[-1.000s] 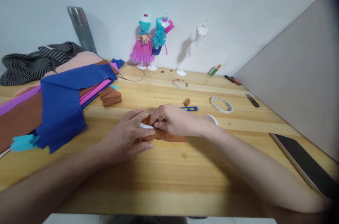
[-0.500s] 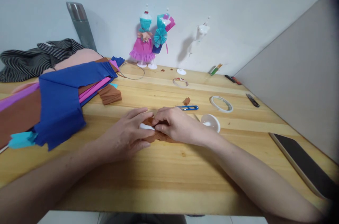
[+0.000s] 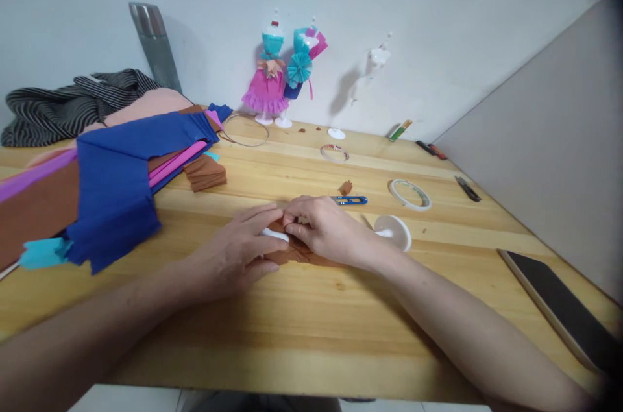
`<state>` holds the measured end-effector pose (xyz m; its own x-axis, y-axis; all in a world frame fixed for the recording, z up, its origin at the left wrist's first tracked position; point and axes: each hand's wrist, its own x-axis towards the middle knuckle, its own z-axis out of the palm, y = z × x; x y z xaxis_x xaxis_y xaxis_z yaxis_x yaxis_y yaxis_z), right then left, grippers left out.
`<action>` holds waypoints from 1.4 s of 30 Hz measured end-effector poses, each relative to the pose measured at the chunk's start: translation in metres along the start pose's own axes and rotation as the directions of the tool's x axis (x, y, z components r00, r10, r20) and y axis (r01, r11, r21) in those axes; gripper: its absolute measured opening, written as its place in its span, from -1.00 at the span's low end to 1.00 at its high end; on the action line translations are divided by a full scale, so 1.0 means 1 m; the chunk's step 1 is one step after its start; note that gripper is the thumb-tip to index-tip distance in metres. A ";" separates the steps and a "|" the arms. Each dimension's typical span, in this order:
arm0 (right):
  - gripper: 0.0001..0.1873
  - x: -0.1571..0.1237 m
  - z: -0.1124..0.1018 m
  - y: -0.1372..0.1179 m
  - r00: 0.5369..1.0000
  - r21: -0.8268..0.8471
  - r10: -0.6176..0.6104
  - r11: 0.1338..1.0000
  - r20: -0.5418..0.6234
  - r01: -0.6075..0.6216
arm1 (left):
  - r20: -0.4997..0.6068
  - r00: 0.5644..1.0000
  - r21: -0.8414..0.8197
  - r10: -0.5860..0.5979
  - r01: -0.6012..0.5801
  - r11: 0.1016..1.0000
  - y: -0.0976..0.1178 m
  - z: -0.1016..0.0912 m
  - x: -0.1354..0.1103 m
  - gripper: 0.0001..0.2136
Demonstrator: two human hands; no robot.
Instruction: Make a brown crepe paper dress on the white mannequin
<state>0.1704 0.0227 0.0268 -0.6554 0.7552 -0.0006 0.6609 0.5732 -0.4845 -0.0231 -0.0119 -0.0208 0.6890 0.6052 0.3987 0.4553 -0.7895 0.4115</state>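
A small white mannequin lies on its side on the table, its round base (image 3: 400, 233) showing past my right wrist and a white piece of its body between my hands. Brown crepe paper (image 3: 292, 255) is wrapped about it, partly under my fingers. My left hand (image 3: 243, 246) holds the mannequin from the left, fingers curved over it. From the right, my right hand (image 3: 316, 225) pinches the brown paper, thumb and fingertips together. Just beyond my right hand are blue thread snips (image 3: 353, 200) and a small brown paper scrap (image 3: 346, 188).
Blue crepe paper (image 3: 114, 172) and other coloured sheets are piled at left, by a folded brown piece (image 3: 207, 173). Two dressed mannequins (image 3: 267, 87) stand against the wall. Rightward lie a tape roll (image 3: 410, 194), a cutter (image 3: 468, 189) and a phone (image 3: 555, 302).
The whole view has shifted slightly to the right. My hands stay on the mannequin and paper, with my right fingertips shifting only a little.
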 end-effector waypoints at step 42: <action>-0.86 0.000 0.000 0.001 0.999 0.013 0.038 0.999 0.009 -0.038 | -0.092 0.904 -0.298 -0.418 0.376 0.878 -0.004 0.013 -0.004 -0.29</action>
<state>0.1711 0.0237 0.0265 -0.6330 0.7737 -0.0270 0.6805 0.5395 -0.4958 -0.0209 -0.0127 -0.0346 0.3808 0.8864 0.2633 0.4908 -0.4351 0.7549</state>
